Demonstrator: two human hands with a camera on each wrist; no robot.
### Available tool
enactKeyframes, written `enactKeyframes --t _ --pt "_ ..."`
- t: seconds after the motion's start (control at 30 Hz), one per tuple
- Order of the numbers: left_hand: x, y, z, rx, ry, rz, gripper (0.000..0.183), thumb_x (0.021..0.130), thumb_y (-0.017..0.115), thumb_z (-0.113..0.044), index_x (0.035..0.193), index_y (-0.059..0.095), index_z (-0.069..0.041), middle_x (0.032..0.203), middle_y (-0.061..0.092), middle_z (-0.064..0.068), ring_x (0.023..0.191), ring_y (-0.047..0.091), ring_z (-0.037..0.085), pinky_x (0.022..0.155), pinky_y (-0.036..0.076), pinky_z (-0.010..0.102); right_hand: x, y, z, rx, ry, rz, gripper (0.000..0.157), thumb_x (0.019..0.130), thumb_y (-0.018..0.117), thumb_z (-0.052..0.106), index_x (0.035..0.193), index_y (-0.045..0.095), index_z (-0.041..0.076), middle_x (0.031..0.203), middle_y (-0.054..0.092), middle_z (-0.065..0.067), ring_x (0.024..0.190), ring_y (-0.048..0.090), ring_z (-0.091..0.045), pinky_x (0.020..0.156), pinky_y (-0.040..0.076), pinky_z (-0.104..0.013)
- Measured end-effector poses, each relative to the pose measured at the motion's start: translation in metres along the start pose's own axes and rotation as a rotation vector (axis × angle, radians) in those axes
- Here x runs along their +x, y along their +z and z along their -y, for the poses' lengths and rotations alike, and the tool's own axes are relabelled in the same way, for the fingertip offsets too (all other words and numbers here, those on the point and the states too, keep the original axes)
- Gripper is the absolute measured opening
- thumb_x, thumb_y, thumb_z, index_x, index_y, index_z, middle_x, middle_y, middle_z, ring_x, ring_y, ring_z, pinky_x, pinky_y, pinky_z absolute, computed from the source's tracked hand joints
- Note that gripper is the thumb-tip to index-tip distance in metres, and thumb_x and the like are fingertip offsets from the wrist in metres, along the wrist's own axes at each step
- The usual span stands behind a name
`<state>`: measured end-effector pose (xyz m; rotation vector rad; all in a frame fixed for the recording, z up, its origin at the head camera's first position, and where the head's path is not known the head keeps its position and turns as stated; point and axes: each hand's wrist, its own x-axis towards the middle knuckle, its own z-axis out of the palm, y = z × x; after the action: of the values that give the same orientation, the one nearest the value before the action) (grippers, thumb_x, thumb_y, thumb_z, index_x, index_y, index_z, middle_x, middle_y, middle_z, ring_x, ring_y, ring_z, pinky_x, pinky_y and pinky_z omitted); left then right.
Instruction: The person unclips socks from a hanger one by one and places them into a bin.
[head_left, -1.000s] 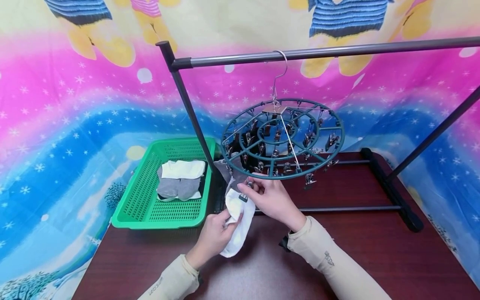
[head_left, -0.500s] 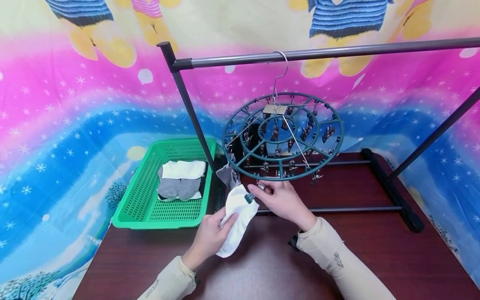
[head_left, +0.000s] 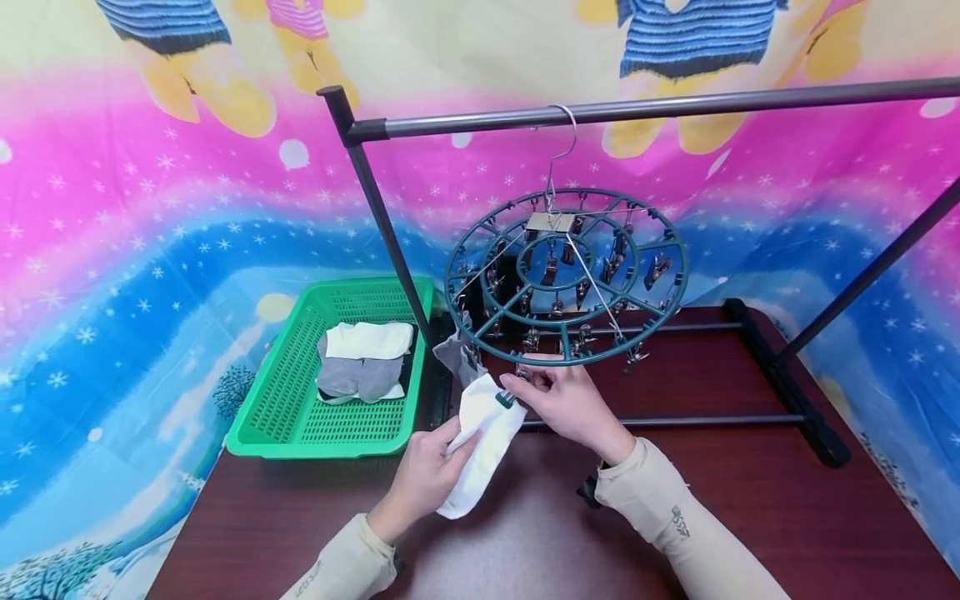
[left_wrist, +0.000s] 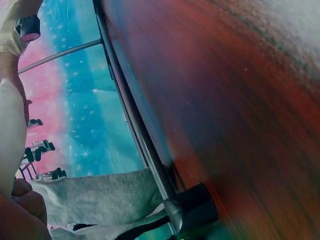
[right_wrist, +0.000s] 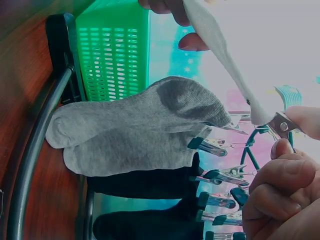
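My left hand (head_left: 427, 471) grips a white sock (head_left: 472, 487) in front of the round hanger's near-left edge. My right hand (head_left: 570, 408) pinches a metal clip (head_left: 507, 399) with thumb and fingers. The clip's dark tips lie at the sock's upper edge. In the right wrist view the same clip (right_wrist: 282, 124) meets the end of the white sock (right_wrist: 220, 45); whether it bites the fabric I cannot tell. Grey socks (right_wrist: 115, 130) hang from neighbouring clips, with black socks (right_wrist: 150, 185) beyond them. The green round hanger (head_left: 683, 279) tilts toward my hands.
A dark metal rack (head_left: 465, 122) carries the hanger by its hook (head_left: 573, 133). To the left, a green basket (head_left: 330, 452) contains folded white and grey socks (head_left: 360, 379). Several unused clips (head_left: 657, 268) dangle from the hanger. Underneath is a brown table (head_left: 720, 508).
My right hand has shifted slightly right with the clip, and the hanger has turned and tilted a little. The white sock has shifted slightly, its upper end now nearer the clip.
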<state>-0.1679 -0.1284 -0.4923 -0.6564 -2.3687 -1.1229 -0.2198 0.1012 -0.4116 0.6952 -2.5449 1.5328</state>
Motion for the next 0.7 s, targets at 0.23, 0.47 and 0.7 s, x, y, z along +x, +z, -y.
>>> enactKeyframes --t 0.23,0.47,0.7 --pt "-0.002 -0.002 -0.004 0.006 -0.002 0.044 0.006 0.094 0.076 -0.011 0.098 0.074 -0.008 0.088 0.080 0.010 0.070 0.073 0.007 0.061 0.055 0.018 -0.003 -0.006 -0.002 0.023 0.045 -0.029 0.020 0.099 0.072 0.025 0.085 0.073 0.010 0.059 0.041 0.002 0.056 0.042 -0.015 0.057 0.036 -0.028" --pt "-0.002 -0.014 -0.008 -0.131 -0.031 0.115 0.008 0.099 0.069 -0.010 0.102 0.073 -0.004 0.090 0.079 0.011 0.071 0.069 0.005 0.059 0.055 0.019 -0.001 -0.009 -0.006 0.008 0.023 -0.060 0.024 0.100 0.071 0.026 0.080 0.070 0.013 0.059 0.038 0.002 0.055 0.040 -0.016 0.057 0.036 -0.029" --pt "0.004 -0.030 -0.012 -0.242 -0.022 0.031 0.019 0.099 0.062 0.001 0.116 0.071 0.000 0.105 0.074 0.013 0.086 0.066 0.011 0.068 0.059 0.030 -0.001 -0.010 -0.010 -0.003 -0.012 -0.039 0.023 0.099 0.072 0.025 0.079 0.068 0.016 0.058 0.034 0.004 0.053 0.036 -0.015 0.060 0.035 -0.031"
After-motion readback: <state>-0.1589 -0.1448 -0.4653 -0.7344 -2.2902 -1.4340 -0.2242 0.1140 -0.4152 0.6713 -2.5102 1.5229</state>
